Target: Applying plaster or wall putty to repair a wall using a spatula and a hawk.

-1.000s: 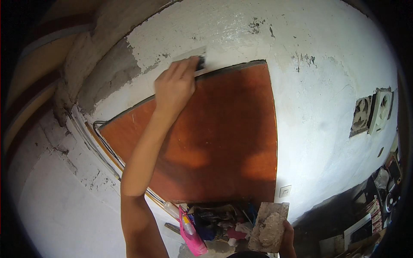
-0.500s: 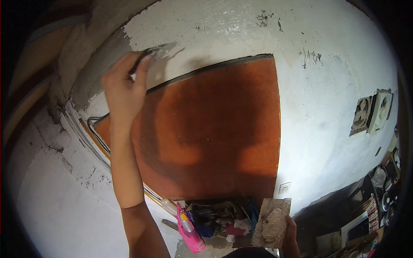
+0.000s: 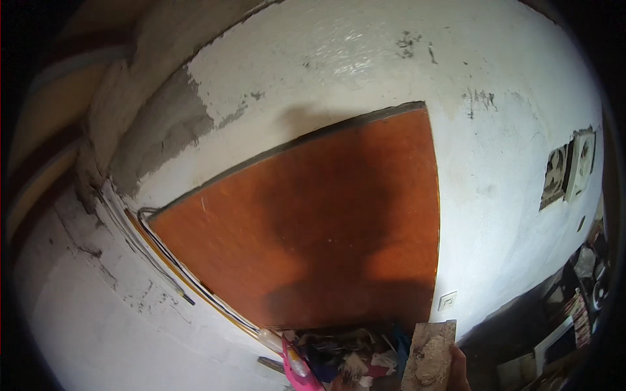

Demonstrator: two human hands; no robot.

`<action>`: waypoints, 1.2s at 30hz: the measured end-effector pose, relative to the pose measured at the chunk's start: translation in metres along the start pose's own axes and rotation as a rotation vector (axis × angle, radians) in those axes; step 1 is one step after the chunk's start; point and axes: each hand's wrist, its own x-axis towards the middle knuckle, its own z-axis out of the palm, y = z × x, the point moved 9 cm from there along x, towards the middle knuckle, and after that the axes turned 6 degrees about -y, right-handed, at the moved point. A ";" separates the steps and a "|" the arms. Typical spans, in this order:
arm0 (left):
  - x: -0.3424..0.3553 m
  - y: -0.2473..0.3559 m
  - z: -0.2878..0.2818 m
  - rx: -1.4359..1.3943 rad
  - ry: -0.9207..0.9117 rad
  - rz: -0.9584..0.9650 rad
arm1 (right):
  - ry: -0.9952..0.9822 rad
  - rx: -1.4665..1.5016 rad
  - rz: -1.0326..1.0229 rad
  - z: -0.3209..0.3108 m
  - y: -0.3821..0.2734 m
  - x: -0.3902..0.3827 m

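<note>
My left hand (image 3: 342, 384) has just left the white wall (image 3: 502, 215); half a second ago it was up above the orange panel (image 3: 235, 225) with a flat blade. Now only a blurred bit shows at the lower edge, left of the board (image 3: 438, 331), and I cannot tell how open it is or whether it has the blade. So, as I judge it, the wall is getting no strokes just now. My right hand (image 3: 458, 373) is closed around the board's right edge, low at the right, with pale paste (image 3: 430, 365) on its face. The board's long axis runs away from me, tilted slightly right, far end toward the wall.
</note>
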 end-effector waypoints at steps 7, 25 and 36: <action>-0.014 0.000 -0.012 0.034 0.240 0.078 | -0.117 -0.084 0.212 0.030 0.022 0.005; -0.115 0.070 0.348 1.116 0.061 0.335 | -0.037 -0.057 0.075 0.098 0.010 -0.014; -0.103 0.061 0.356 1.193 -0.039 0.208 | -0.106 -0.036 0.115 0.102 0.018 -0.016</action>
